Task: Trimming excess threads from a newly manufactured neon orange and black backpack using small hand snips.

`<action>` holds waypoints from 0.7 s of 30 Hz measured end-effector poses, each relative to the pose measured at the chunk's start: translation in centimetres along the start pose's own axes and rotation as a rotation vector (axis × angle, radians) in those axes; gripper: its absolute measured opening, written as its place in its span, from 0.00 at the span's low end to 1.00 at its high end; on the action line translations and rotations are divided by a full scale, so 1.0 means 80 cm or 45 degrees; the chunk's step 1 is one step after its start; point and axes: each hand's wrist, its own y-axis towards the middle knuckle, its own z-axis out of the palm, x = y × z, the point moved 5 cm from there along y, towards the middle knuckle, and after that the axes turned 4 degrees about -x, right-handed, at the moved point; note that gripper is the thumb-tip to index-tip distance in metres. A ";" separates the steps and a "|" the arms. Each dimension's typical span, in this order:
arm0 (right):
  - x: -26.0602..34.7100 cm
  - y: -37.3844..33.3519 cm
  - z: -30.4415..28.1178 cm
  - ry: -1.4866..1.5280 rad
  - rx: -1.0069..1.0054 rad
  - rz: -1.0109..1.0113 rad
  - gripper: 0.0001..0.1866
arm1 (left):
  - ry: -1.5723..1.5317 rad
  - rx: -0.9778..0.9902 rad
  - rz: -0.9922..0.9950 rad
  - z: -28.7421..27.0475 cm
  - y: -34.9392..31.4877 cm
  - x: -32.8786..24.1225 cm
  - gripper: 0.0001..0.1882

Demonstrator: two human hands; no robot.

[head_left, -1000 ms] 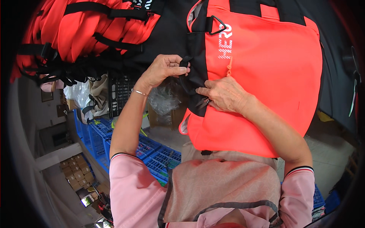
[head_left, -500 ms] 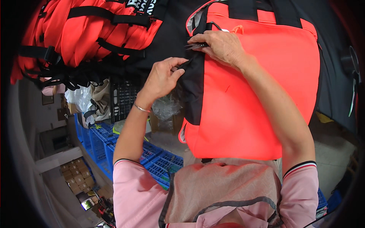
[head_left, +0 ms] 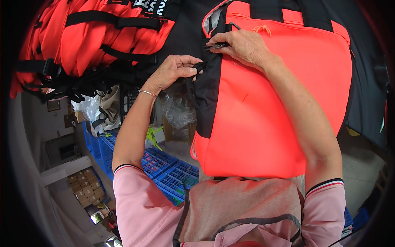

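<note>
A bright coral-red bag (head_left: 267, 123) with black straps at its top lies in front of me, overhanging the near edge. Along its left runs a black side panel (head_left: 209, 107). My left hand (head_left: 175, 73) is closed, pinching a bit of black fabric (head_left: 200, 66) beside that panel; whether it is a strap end or a fold I cannot tell. Small dark thread snips (head_left: 218, 45) sit in my right hand (head_left: 247, 47), their blades pointing left over the panel's upper part. The right hand rests against the bag. A short dark thread mark (head_left: 245, 96) shows on the red front.
Several red bags with black straps (head_left: 86, 41) are heaped at the far left. Below stand blue plastic crates (head_left: 175, 179), with clear plastic wrapping (head_left: 179, 111) near the bag's left side. Stacked cartons (head_left: 86, 187) are farther off. Black cloth (head_left: 366, 99) covers the surface at right.
My left hand has turned and moved slightly up, still pinching black fabric. The right hand with the snips has shifted a little right and up. The bag's right side sits slightly farther right.
</note>
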 end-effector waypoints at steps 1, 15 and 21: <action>-0.001 0.000 0.000 0.003 -0.001 0.000 0.16 | -0.030 0.014 -0.011 0.000 0.001 0.001 0.19; -0.003 0.000 0.000 0.061 0.034 0.029 0.15 | -0.531 -0.069 0.000 0.018 -0.009 0.031 0.16; -0.002 -0.003 -0.005 0.192 0.046 0.048 0.17 | -0.684 -0.140 -0.007 0.022 -0.018 0.045 0.13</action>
